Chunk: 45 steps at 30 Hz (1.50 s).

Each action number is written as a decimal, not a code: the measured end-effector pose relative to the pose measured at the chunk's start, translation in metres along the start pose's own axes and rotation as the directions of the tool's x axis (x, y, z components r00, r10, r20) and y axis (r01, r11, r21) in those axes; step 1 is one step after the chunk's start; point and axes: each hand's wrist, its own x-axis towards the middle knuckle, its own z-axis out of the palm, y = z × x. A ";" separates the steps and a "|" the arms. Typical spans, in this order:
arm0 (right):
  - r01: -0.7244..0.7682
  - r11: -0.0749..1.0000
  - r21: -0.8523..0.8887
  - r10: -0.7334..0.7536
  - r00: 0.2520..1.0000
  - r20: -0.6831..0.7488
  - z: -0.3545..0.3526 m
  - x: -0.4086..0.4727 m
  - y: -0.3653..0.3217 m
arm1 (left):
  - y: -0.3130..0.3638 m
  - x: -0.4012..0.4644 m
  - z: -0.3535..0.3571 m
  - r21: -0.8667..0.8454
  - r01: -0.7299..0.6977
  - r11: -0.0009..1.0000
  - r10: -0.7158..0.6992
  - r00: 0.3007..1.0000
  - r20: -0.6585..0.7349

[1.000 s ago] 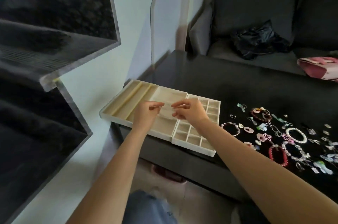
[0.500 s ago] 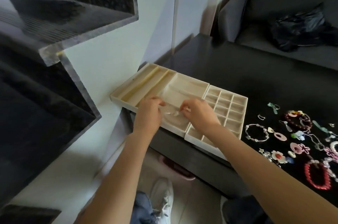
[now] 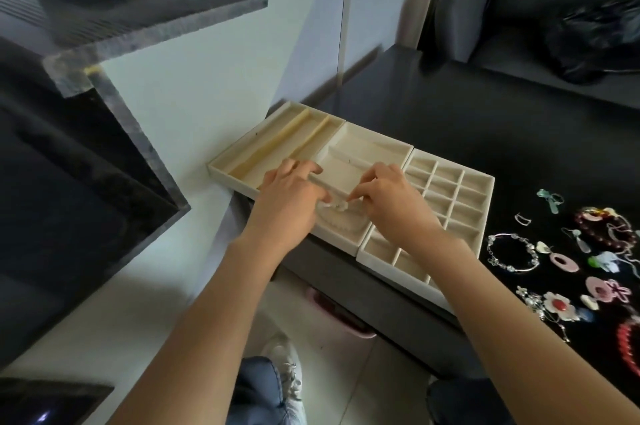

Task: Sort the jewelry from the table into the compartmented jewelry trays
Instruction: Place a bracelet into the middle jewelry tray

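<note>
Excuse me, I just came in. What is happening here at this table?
A person is sorting jewelry into cream trays. Both hands, left hand and right hand, pinch a pale beaded bracelet and lay it into the middle tray. The grid tray beside it looks empty where visible. Many pieces wait on the dark table, among them a silver bracelet and a flower brooch.

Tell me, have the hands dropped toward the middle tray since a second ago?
Yes. Both the left hand and right hand moved down, toward the middle tray's near compartment, lowering the pale necklace into it.
</note>
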 end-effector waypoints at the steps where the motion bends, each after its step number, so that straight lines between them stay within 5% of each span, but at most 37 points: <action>1: -0.002 1.000 0.006 0.002 1.000 -0.001 -0.001 0.000 0.001 | 0.002 -0.001 -0.001 -0.013 0.002 1.000 -0.002 1.000 0.011; 6: 0.028 0.999 0.020 -0.029 0.999 0.045 -0.003 -0.006 0.004 | 0.010 0.000 -0.007 0.018 0.032 0.999 -0.034 0.995 0.093; 12: 0.104 0.988 -0.112 -0.088 0.986 0.140 0.009 -0.006 0.002 | -0.002 0.004 0.008 0.170 -0.020 0.985 0.009 0.998 0.067; 16: 0.157 0.981 -0.117 -0.135 0.976 0.173 0.007 -0.007 -0.007 | -0.004 0.006 0.007 0.122 -0.039 0.992 0.034 0.999 0.042; 24: 0.064 0.998 -0.027 -0.061 0.993 0.104 0.004 0.000 -0.002 | -0.006 0.003 0.002 0.037 -0.042 0.998 0.037 0.994 0.106; 36: 0.067 0.998 -0.011 -0.063 0.979 0.193 0.008 0.001 -0.014 | -0.007 -0.002 -0.005 0.189 0.001 0.982 -0.018 0.996 0.091; 45: 0.032 0.999 0.040 -0.039 0.979 0.199 0.014 0.006 -0.017 | -0.010 -0.005 -0.011 0.134 0.001 0.991 -0.020 0.990 0.140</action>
